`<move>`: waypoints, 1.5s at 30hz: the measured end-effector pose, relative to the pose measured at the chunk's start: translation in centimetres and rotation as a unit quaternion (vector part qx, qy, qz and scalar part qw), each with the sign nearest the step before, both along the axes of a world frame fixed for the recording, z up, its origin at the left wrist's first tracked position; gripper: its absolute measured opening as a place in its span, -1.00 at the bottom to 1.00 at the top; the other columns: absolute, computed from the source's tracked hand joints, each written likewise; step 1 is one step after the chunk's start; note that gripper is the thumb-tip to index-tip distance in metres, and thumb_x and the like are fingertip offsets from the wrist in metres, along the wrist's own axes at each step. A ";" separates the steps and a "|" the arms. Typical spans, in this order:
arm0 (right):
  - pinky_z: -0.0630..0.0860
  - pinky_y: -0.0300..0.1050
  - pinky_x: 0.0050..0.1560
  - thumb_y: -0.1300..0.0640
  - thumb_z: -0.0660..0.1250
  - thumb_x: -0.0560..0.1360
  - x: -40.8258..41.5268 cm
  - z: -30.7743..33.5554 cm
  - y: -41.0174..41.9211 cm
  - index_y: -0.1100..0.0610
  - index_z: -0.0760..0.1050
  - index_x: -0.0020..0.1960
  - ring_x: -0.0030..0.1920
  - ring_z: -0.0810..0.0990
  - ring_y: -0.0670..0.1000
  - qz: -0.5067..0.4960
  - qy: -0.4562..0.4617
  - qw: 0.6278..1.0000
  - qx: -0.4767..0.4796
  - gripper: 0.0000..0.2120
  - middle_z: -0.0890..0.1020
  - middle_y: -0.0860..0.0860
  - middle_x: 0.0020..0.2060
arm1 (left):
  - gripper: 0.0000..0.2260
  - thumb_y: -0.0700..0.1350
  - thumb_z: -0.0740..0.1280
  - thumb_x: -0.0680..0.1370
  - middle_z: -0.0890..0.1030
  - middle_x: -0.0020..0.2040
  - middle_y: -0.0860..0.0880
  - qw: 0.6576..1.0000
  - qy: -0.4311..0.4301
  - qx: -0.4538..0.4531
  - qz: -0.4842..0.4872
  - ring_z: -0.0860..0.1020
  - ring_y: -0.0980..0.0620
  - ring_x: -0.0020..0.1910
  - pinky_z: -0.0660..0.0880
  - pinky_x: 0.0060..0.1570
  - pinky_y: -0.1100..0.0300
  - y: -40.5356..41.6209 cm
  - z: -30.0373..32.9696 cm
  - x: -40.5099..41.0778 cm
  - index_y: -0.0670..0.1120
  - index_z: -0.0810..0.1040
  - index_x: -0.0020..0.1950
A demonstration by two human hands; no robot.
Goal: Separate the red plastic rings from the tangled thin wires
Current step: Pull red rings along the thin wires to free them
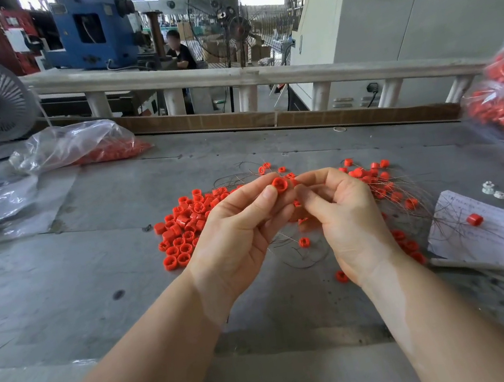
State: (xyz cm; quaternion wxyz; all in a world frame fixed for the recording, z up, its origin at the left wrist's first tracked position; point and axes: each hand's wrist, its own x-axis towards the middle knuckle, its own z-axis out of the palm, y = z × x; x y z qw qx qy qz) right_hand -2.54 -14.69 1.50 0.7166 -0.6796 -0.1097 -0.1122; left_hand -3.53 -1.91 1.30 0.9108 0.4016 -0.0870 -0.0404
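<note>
Red rings point(184, 227) lie in a loose pile on the grey worktop point(128, 291), and these look free of wire. The left hand point(240, 231) pinches one ring point(279, 184) up in the air. The right hand point(342, 210) is curled beside it, likely pinching thin wires point(300, 259). More rings point(380, 184) on the right sit tangled in wire, so plenty is left.

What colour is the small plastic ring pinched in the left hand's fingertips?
Red; the small plastic ring in the left hand shows best in the head view.
</note>
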 end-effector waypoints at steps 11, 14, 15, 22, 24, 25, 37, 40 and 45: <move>0.53 -0.32 -0.32 0.32 0.33 0.50 0.2 -0.4 0.2 0.14 0.51 -0.17 -0.35 0.64 -0.10 0.015 -0.016 1.000 -0.001 -0.88 0.65 -0.02 -0.40 | -0.82 -0.25 0.32 0.37 0.70 -0.16 -0.09 1.000 -0.011 -0.005 -0.018 0.67 0.09 -0.15 0.57 -0.23 0.34 0.1 0.0 -0.1 -0.10 0.72 -0.18; 0.53 -0.32 -0.32 0.28 0.35 0.49 0.1 -0.4 0.2 0.14 0.51 -0.17 -0.35 0.64 -0.11 0.017 -0.024 1.000 -0.009 -0.92 0.65 -0.04 -0.41 | -0.82 -0.25 0.33 0.37 0.70 -0.15 -0.09 1.000 -0.013 -0.006 -0.022 0.67 0.08 -0.13 0.57 -0.21 0.34 0.1 -0.1 0.0 -0.10 0.72 -0.17; 0.53 -0.32 -0.32 0.27 0.35 0.48 0.1 -0.4 0.3 0.13 0.52 -0.17 -0.35 0.64 -0.11 0.017 -0.026 0.999 -0.012 -0.92 0.65 -0.04 -0.41 | -0.83 -0.25 0.33 0.37 0.70 -0.15 -0.09 1.000 -0.014 -0.006 -0.023 0.67 0.08 -0.12 0.57 -0.21 0.34 0.1 -0.1 0.0 -0.10 0.72 -0.17; 0.54 -0.30 -0.32 0.29 0.34 0.50 0.0 -0.5 0.5 0.10 0.52 -0.22 -0.33 0.65 -0.07 0.025 -0.029 0.999 -0.025 -0.84 0.65 -0.03 -0.39 | -0.84 -0.25 0.34 0.38 0.70 -0.15 -0.09 1.000 -0.022 -0.005 -0.019 0.67 0.09 -0.12 0.56 -0.21 0.35 0.1 -0.1 0.1 -0.12 0.71 -0.17; 0.54 -0.30 -0.33 0.30 0.34 0.50 0.0 -0.5 0.5 0.10 0.52 -0.22 -0.34 0.65 -0.08 0.028 -0.031 0.999 -0.029 -0.83 0.65 -0.03 -0.40 | -0.84 -0.25 0.33 0.38 0.70 -0.14 -0.09 1.000 -0.021 -0.005 -0.018 0.67 0.10 -0.13 0.56 -0.21 0.35 0.0 -0.1 0.1 -0.12 0.71 -0.18; 0.53 -0.31 -0.34 0.29 0.34 0.50 0.0 -0.5 0.6 0.10 0.52 -0.22 -0.34 0.65 -0.08 0.028 -0.031 0.999 -0.029 -0.83 0.65 -0.03 -0.40 | -0.84 -0.25 0.33 0.38 0.70 -0.14 -0.09 1.000 -0.020 -0.005 -0.017 0.67 0.10 -0.14 0.56 -0.21 0.35 0.0 -0.1 0.1 -0.12 0.71 -0.19; 0.50 -0.35 -0.37 0.33 0.31 0.51 0.1 -0.3 0.2 0.16 0.50 -0.16 -0.38 0.64 -0.13 -0.013 -0.053 0.998 -0.018 -0.88 0.66 -0.06 -0.38 | -0.81 -0.26 0.32 0.35 0.69 -0.19 -0.10 1.000 0.008 -0.001 -0.001 0.67 0.08 -0.19 0.58 -0.23 0.32 -0.1 0.1 -0.1 -0.13 0.71 -0.16; 0.51 -0.33 -0.37 0.33 0.32 0.50 0.0 -0.1 0.2 0.17 0.50 -0.16 -0.38 0.64 -0.12 -0.028 -0.061 0.998 -0.022 -0.89 0.66 -0.05 -0.38 | -0.80 -0.24 0.30 0.37 0.69 -0.16 -0.14 1.000 0.022 0.004 -0.005 0.68 0.05 -0.16 0.59 -0.21 0.30 0.0 0.3 -0.1 -0.16 0.71 -0.13; 0.56 -0.22 -0.43 0.32 0.31 0.51 0.0 -0.1 0.1 0.16 0.49 -0.16 -0.39 0.64 -0.11 -0.041 -0.054 0.997 -0.031 -0.89 0.66 -0.07 -0.39 | -0.78 -0.20 0.29 0.35 0.69 -0.11 -0.17 0.999 0.035 -0.005 -0.025 0.68 0.02 -0.14 0.59 -0.21 0.28 0.2 0.6 -0.3 -0.18 0.70 -0.12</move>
